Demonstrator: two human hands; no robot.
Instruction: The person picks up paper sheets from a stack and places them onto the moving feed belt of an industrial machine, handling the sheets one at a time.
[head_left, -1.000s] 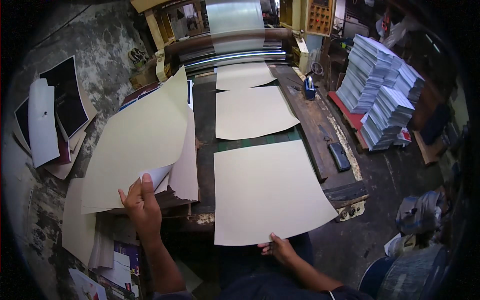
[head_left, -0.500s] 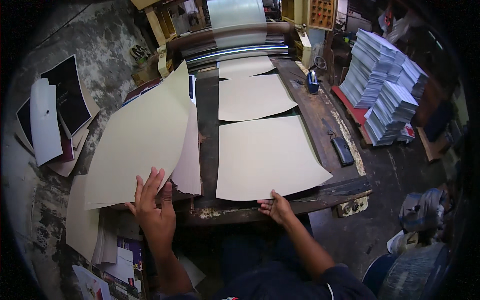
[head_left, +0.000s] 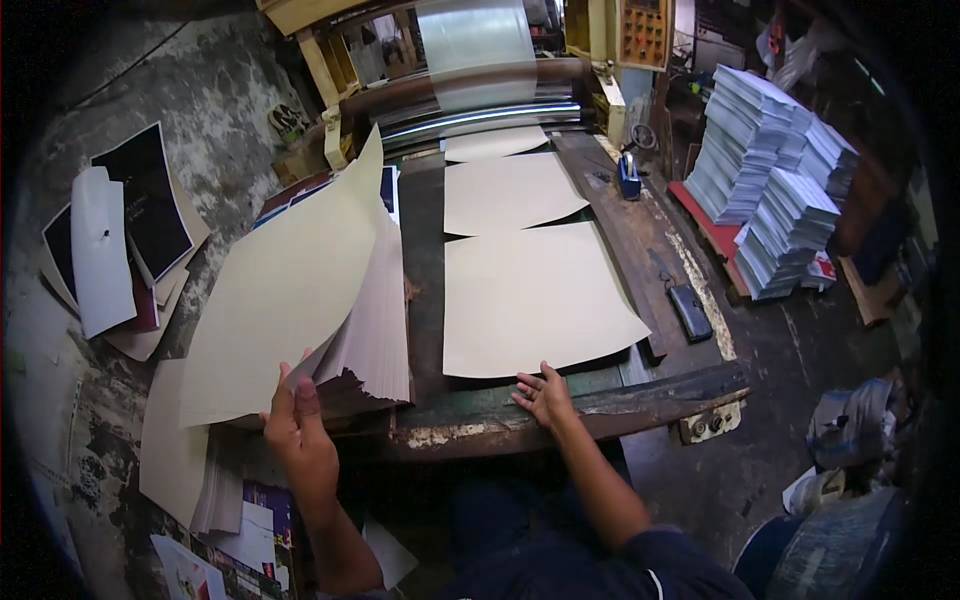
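A large cream sheet (head_left: pixel 280 300) lies raised and bent over a stack of similar sheets (head_left: pixel 375 330) on the left. My left hand (head_left: pixel 298 430) is closed on its near edge, thumb on one side and fingers partly hidden by the paper. My right hand (head_left: pixel 546 398) is open, palm up with fingers apart, just below the near edge of another cream sheet (head_left: pixel 540 300) on the machine's feed table (head_left: pixel 425 290). A middle sheet (head_left: pixel 510 195) and a far sheet (head_left: pixel 490 143) lie in line beyond it, toward the rollers (head_left: pixel 480 120).
Clear film (head_left: pixel 478 55) hangs over the rollers. On the table's right side are a blue tape dispenser (head_left: pixel 628 176) and a dark pouch (head_left: pixel 690 312). Tall paper stacks (head_left: pixel 745 145) stand on a red board at right. Printed sheets (head_left: pixel 150 200) lie at far left.
The sheets on the feed table have moved away toward the rollers. My left hand's fingers have drawn together at the raised sheet's edge. My right hand is now clear of the nearest sheet.
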